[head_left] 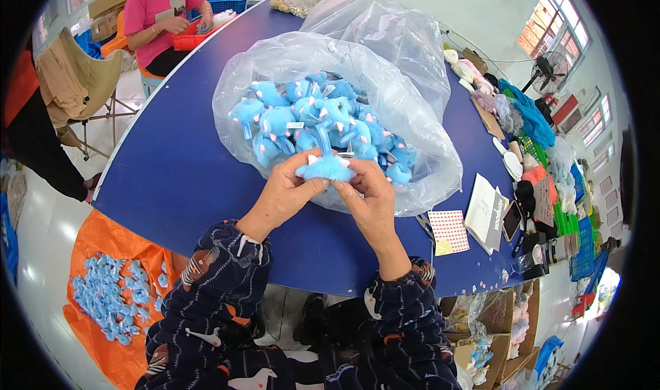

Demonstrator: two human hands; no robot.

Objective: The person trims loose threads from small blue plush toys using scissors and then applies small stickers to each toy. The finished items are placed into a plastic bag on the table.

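Observation:
Both my hands hold one small blue plush toy with pale pink ears and a blue strap loop, just in front of a clear plastic bag. My left hand pinches its left side, thumb in front. On the other side my right hand grips it the same way, fingers closed. The opened clear bag lies on the blue table, holding a heap of similar blue plush toys with straps and small white tags. The held toy's underside is hidden by my fingers.
Right of the bag lie a red-patterned sheet, a white booklet and a phone. On the floor at left, an orange sheet carries more blue pieces. A person in pink works over a red basket. A fan stands at right.

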